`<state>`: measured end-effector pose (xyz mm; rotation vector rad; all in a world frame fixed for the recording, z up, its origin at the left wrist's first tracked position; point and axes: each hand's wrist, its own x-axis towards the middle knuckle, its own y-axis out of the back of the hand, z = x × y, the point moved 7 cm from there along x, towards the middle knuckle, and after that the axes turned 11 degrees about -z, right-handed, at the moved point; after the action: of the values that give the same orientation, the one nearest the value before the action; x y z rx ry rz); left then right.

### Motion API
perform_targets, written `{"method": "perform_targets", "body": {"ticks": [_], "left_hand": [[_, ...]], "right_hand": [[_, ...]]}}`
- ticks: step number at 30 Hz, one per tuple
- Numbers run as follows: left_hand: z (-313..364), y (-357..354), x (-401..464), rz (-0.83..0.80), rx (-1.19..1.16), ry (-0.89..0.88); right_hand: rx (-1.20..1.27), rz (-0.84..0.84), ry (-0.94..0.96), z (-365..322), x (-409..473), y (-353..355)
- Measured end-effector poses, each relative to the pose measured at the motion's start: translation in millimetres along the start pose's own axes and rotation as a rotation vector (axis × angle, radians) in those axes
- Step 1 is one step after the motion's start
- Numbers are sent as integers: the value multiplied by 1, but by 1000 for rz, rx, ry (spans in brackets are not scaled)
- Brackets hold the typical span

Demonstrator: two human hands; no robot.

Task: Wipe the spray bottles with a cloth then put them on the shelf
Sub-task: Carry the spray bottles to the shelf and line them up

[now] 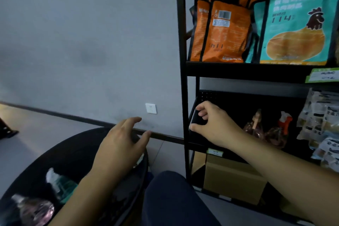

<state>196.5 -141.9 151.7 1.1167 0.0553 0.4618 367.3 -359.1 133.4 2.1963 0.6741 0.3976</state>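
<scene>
Two pinkish spray bottles stand on the lower shelf [201,142], one with a pale trigger [255,126] and one with an orange trigger [279,130]. To their left, my right hand [211,121] reaches into that shelf and pinches a dark object [197,120] between thumb and curled fingers; what it is cannot be told in the shadow. Above the round black table [55,156], my left hand [121,145] hovers with fingers spread and holds nothing. Lying on the table are a teal spray bottle [61,184] and a pink spray bottle [34,207]. A pale scrap [140,159] peeks out beside my left hand.
The black shelf frame [182,60] stands at the right against a grey wall. Orange bags [223,31] and a teal bag [297,24] fill the upper shelf. Clear packets [322,124] sit right of the bottles. A cardboard box [233,180] sits below, and my knee [174,198] is in front.
</scene>
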Motion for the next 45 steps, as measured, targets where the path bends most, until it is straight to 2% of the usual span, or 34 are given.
{"method": "perform_targets", "body": {"ticks": [23, 29, 38, 45], "left_hand": [[-262, 64, -80, 102, 54, 553], [-324, 74, -91, 147, 32, 702], [-376, 62, -105, 160, -44, 848], [-394, 51, -104, 121, -85, 875]], "right_hand": [[50, -458, 293, -188, 90, -271], [29, -539, 310, -204, 111, -334], [78, -649, 271, -216, 143, -423], [20, -690, 302, -224, 159, -472]]}}
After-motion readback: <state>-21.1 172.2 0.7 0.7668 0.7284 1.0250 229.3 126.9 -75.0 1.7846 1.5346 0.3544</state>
